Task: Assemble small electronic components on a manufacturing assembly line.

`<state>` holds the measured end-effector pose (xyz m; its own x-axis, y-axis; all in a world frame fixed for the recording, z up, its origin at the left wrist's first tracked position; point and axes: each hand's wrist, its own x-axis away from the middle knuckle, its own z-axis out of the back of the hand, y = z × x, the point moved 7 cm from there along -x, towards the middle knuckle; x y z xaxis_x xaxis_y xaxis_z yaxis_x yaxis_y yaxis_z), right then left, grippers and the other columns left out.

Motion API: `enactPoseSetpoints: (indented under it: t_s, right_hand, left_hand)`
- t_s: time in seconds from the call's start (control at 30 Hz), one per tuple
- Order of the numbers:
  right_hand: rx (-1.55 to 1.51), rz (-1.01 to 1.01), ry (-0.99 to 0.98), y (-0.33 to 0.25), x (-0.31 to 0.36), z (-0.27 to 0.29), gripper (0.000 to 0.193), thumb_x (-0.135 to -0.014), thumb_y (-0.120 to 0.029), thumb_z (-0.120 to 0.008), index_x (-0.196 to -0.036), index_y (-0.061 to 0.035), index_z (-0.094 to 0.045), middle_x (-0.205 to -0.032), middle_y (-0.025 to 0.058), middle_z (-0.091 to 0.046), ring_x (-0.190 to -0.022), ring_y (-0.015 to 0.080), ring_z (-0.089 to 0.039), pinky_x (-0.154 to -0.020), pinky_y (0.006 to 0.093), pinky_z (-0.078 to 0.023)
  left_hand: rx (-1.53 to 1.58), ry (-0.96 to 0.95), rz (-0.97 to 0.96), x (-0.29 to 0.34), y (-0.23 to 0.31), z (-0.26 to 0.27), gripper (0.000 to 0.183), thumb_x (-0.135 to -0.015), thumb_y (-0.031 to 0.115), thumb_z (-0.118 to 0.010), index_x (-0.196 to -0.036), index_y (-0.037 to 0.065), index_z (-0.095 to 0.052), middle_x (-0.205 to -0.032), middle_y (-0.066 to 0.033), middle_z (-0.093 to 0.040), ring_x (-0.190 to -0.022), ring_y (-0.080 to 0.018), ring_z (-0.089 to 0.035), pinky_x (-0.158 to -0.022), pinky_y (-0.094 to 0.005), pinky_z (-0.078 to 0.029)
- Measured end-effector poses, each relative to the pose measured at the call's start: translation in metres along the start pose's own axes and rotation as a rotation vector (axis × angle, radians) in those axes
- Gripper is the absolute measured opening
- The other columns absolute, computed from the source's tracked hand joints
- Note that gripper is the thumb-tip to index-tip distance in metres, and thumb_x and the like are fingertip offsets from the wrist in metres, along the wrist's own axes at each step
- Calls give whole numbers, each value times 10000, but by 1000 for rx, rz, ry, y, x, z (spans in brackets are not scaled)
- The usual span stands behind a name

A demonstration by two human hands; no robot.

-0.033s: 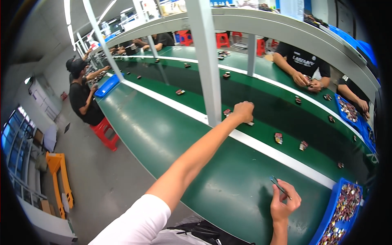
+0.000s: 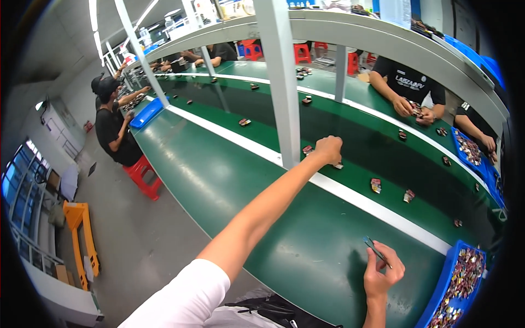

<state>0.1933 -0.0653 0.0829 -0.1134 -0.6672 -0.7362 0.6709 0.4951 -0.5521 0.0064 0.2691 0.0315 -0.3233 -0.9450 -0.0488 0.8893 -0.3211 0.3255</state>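
Observation:
My left hand (image 2: 329, 150) reaches out over the green conveyor belt, just past the upright post. Its fingers are curled downward and closed. The pale edge of a small piece (image 2: 338, 165) shows beneath them, but what they grip is mostly hidden. Beside that hand, close to the post, sits a small dark-red and silver bundle (image 2: 308, 150). My right hand (image 2: 385, 268) is raised above the green table (image 2: 306, 246) and pinches dark tweezers (image 2: 376, 251), tips pointing up and left. More small bundles (image 2: 375, 186) lie on the belt to the right of my left hand.
A blue bin (image 2: 456, 284) full of small red and silver pieces stands at the right. The white post (image 2: 280, 82) rises beside my left arm. Across the belt a person (image 2: 410, 87) handles small pieces. Farther left are a blue tray (image 2: 146, 113) and another person (image 2: 112, 126) near a red stool (image 2: 144, 176).
The whole view has shifted very slightly. Both hands keep the same pose, the left over the belt and the right with the tweezers.

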Motion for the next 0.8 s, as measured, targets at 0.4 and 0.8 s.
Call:
enactPoseSetpoints:
  t_s: [0.4, 0.8]
  right_hand:
    - [-100, -92, -57, 3, 6, -7, 178, -776, 72, -791, -905, -1, -692, -923, 123, -760, -529, 73, -524, -444, 204, -331]
    - [-568, -660, -24, 53, 7, -29, 151, -819, 62, -783, -921, 35, -675, -810, 42, -674, -576, 5, -505, -514, 168, -356]
  left_hand:
    - [598, 192, -147, 146, 44, 34, 96, -866, 83, -679, -892, 1, -637, -735, -143, -723, -714, -296, -723, -691, -393, -548]
    - [1272, -237, -1, 207, 89, -38, 189, -995, 101, -645, -1101, -54, -670, -852, -100, -718, -591, -116, -667, -460, -236, -492]
